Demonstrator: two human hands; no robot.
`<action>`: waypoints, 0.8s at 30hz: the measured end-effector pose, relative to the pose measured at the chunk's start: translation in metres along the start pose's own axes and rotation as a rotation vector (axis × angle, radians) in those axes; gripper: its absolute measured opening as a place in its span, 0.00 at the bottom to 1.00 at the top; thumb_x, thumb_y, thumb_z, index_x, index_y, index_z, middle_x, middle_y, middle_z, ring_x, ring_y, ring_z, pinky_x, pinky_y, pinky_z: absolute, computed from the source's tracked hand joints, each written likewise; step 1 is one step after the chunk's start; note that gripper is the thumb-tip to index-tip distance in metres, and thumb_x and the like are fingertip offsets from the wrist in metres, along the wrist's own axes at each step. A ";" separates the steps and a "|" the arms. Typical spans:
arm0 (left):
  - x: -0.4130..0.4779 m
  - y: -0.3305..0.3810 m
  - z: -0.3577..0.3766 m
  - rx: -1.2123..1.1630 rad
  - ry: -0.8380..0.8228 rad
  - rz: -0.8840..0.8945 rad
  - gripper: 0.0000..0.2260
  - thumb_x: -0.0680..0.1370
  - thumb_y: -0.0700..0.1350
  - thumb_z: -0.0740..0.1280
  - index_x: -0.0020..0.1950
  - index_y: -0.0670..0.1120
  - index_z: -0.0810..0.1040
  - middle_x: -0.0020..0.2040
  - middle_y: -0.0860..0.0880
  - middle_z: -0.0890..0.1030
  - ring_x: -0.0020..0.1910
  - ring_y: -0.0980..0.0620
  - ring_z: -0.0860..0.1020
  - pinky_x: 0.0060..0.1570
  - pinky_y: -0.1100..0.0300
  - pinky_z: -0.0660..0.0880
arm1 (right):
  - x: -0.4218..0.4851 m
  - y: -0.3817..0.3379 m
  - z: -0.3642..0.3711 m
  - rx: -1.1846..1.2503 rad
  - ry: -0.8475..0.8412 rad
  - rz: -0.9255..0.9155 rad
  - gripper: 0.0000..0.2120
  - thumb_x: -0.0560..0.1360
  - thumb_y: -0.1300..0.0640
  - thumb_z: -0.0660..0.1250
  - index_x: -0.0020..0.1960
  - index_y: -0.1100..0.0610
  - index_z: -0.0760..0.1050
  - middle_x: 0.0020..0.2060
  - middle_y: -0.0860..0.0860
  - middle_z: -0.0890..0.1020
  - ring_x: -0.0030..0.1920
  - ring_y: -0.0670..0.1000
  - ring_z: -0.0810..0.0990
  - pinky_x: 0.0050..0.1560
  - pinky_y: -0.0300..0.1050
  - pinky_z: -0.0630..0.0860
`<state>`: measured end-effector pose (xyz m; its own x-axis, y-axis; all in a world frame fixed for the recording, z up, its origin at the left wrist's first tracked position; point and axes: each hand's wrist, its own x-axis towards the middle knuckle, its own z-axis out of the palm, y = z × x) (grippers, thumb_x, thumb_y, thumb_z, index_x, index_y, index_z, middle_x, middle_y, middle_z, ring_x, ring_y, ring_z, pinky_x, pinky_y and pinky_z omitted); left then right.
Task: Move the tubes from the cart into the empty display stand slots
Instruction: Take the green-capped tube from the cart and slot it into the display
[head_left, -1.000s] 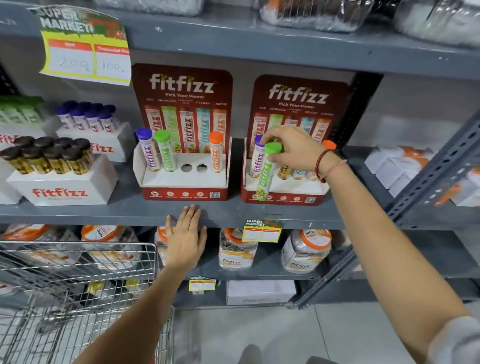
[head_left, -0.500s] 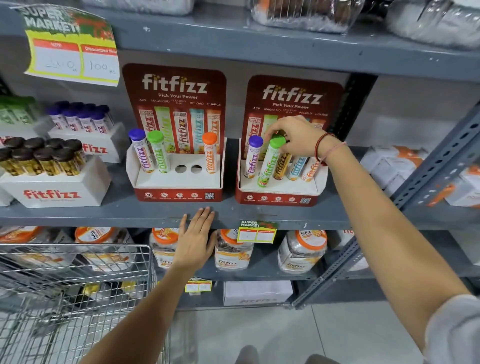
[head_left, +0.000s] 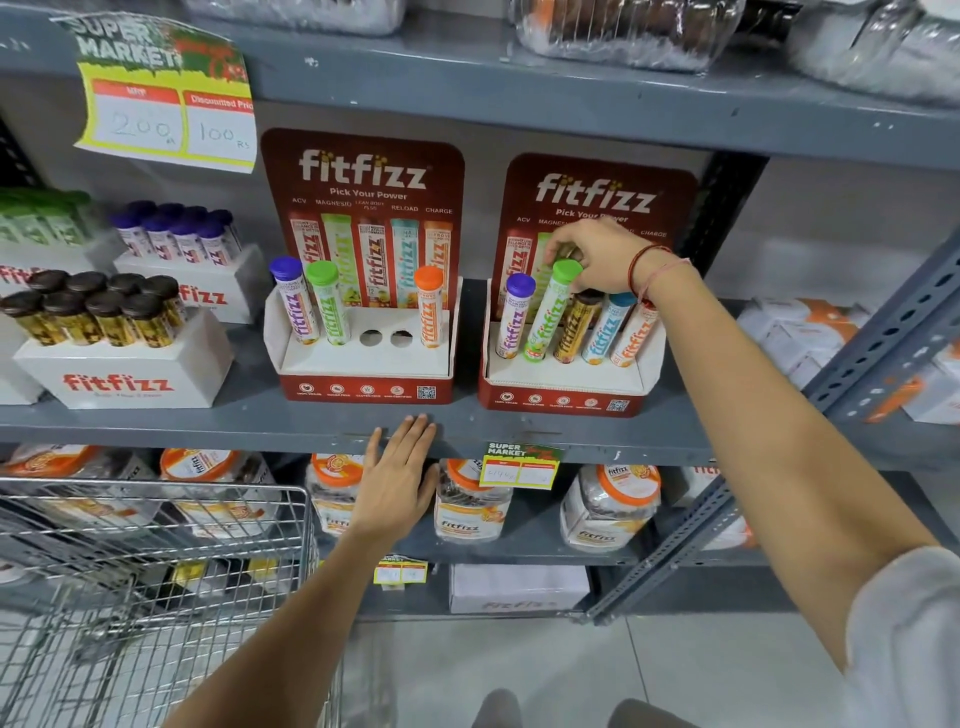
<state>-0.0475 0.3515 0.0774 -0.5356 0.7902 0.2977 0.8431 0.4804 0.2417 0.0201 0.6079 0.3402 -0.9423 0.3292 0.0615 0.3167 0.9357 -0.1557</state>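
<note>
right hand on green-capped tube

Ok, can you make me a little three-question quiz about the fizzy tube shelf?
1. True or false: the left red cardboard display stand has two empty round slots.
2. Which cap does the right hand grip? A purple, B green, C orange.
3. Fill in: the left hand lies flat against the grey metal ____ edge.

Key: 1 true; 2 B, the green-capped tube in the right red cardboard display stand; 3 shelf.
</note>
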 end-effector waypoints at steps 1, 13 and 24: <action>0.000 0.000 0.000 0.004 0.000 -0.001 0.22 0.79 0.47 0.60 0.72 0.44 0.61 0.73 0.45 0.66 0.73 0.47 0.61 0.72 0.44 0.49 | 0.000 0.000 0.000 -0.005 -0.004 -0.002 0.18 0.67 0.69 0.71 0.54 0.57 0.76 0.53 0.55 0.79 0.47 0.49 0.69 0.53 0.43 0.66; 0.001 -0.002 0.001 0.003 0.010 0.003 0.22 0.78 0.46 0.61 0.71 0.44 0.63 0.72 0.45 0.68 0.72 0.47 0.63 0.71 0.46 0.48 | 0.008 0.005 0.013 0.054 -0.002 0.024 0.19 0.67 0.71 0.70 0.54 0.55 0.75 0.58 0.56 0.76 0.58 0.52 0.70 0.55 0.43 0.66; -0.001 0.000 -0.003 -0.006 0.009 0.010 0.22 0.79 0.46 0.61 0.71 0.44 0.62 0.72 0.45 0.67 0.72 0.47 0.62 0.71 0.46 0.47 | 0.003 0.005 0.028 0.084 -0.041 0.054 0.21 0.68 0.70 0.68 0.56 0.52 0.72 0.57 0.55 0.76 0.60 0.54 0.70 0.53 0.44 0.66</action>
<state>-0.0475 0.3496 0.0798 -0.5277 0.7915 0.3082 0.8480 0.4701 0.2447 0.0160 0.6098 0.3122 -0.9281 0.3722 0.0106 0.3590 0.9020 -0.2397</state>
